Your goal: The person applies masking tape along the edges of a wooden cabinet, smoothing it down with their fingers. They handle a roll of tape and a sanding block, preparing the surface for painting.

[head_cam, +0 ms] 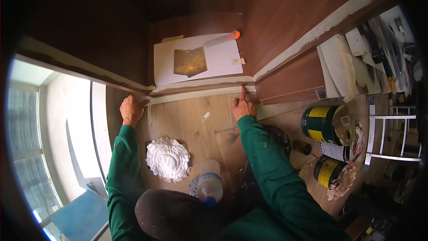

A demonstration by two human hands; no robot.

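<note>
A strip of pale masking tape [200, 95] runs along the floor at the front foot of a brown wooden cabinet [284, 85]. At its left end my left hand [131, 109] grips the tape between thumb and fingers; a pale curved edge, perhaps the roll, shows partly under the palm. My right hand [244, 107] holds nothing. Its index finger reaches out and presses on the tape near the right end, the other fingers bent. Another tape band [204, 84] covers the cabinet's lower front edge just behind. Inside lie a white sheet [164, 63], brown sandpaper [190, 62] and an orange-ended tube [234, 35].
A white crumpled cover [168, 159] and a plastic bottle with a blue cap [209, 184] stand near my knee. Paint cans [317, 124] and a paint-stained can [329, 172] are on the right, before a metal ladder [384, 137]. A window [26, 120] is at left.
</note>
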